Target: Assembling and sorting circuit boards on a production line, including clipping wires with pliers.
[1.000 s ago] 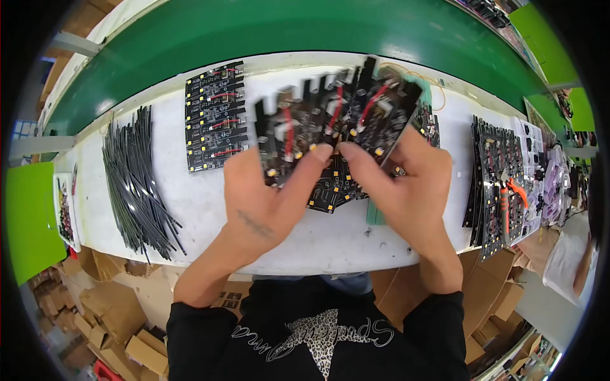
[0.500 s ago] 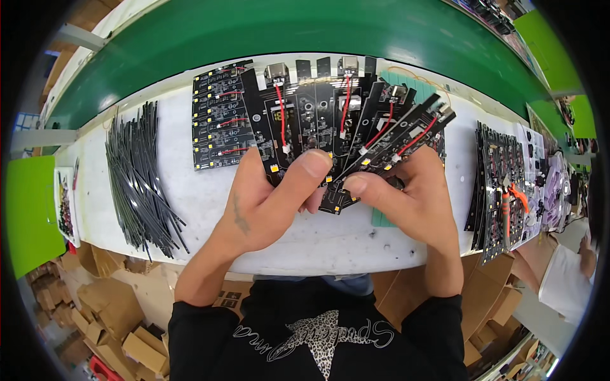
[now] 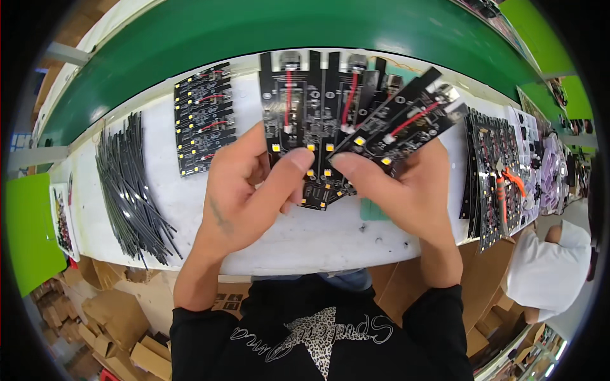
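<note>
Between my two hands, above the white worktop (image 3: pixel 305 244), is a fan of black circuit boards (image 3: pixel 308 111). Each visible board carries yellow-white LEDs, a short red wire and a metal connector at its far end. My left hand (image 3: pixel 251 184) grips the fan's left side, thumb pressed on a board face. My right hand (image 3: pixel 400 184) pinches the right side, where the boards tilt away to the right. The thumbs lie close together; most of my other fingers are hidden behind the boards. Left of the fan, a panel of joined circuit boards (image 3: pixel 203 120) lies flat.
A bundle of black cables (image 3: pixel 133 190) lies at the left. Stacked board panels (image 3: pixel 489 171) sit at the right, with orange-handled pliers (image 3: pixel 503 197) on top. A green mat (image 3: pixel 375 209) shows below the boards. A co-worker in a white shirt (image 3: pixel 553 270) is at far right.
The front boards of the fan have shifted: the left ones now stand nearly upright, and the right ones lean over others. The co-worker at the right has moved farther into view.
</note>
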A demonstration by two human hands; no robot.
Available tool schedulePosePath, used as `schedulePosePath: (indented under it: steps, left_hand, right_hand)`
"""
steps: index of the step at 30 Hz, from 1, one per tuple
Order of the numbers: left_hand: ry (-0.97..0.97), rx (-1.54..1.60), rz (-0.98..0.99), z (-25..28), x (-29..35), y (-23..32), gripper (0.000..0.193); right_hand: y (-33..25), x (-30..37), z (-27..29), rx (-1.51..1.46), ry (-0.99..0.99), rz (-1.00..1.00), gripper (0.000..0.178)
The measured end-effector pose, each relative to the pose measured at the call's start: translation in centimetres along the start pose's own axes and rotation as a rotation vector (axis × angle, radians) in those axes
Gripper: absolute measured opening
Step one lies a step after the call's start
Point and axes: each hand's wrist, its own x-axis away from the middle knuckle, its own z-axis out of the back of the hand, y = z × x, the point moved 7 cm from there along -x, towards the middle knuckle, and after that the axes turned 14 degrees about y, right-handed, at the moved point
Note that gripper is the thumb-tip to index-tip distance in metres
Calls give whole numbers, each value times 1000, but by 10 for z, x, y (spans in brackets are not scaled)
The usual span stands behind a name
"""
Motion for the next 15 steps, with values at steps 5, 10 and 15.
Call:
schedulePosePath:
  steps: [5,10,15]
  left_hand:
    - [158,-144,-161,-6,3,4,11]
    - [254,-289,-295,-10,3,7,9]
    - [128,-87,37,-5,-4,9,15]
  right_hand:
    - [-3,0,2,138,123,233,16]
    - [-1,-4,12,215,212,229,21]
    - [-13,-15,52,-16,331,9,15]
